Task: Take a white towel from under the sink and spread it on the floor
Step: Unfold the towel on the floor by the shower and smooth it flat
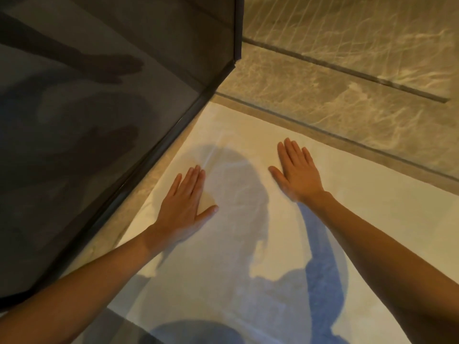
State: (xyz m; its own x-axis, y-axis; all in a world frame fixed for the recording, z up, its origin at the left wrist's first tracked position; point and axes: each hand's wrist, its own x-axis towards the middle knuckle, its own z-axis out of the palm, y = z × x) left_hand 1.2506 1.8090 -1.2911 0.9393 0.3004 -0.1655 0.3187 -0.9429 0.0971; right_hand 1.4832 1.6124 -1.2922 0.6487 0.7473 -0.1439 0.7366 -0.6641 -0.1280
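The towel (pixel 248 219) lies flat on the floor (pixel 323 78), its left edge along the dark glass wall (pixel 99 120) and its far edge near the floor's step. The left hand (pixel 185 207) and the right hand (pixel 296 170) rest on it palm down, flat, fingers close together, holding nothing. The cloth looks soft, light and limp; it probably slides and wrinkles easily on smooth stone. I think it is best to take it by the corners or edges
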